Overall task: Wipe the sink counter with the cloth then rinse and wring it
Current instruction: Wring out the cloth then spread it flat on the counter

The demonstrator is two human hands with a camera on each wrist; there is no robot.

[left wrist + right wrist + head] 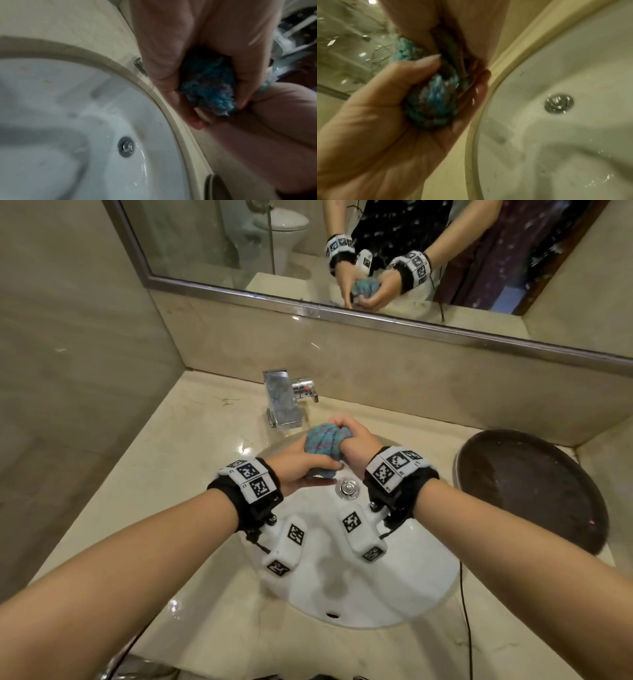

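A twisted blue-and-teal cloth (320,441) is bunched between both hands above the back of the white sink basin (394,577), just in front of the tap (284,400). My left hand (298,470) grips its near, lower end with fingers curled round it. My right hand (359,440) grips the far, upper end in a fist. In the left wrist view the cloth (207,88) sits inside the curled left hand (157,56). In the right wrist view the cloth (433,102) is squeezed between the right hand (467,24) and the left hand (371,121).
Water drops lie in the basin around the drain (347,487). No stream shows at the tap. A dark round tray (534,494) lies on the beige counter (164,460) at the right. A mirror (212,244) runs along the back wall, and a tiled wall closes the left side.
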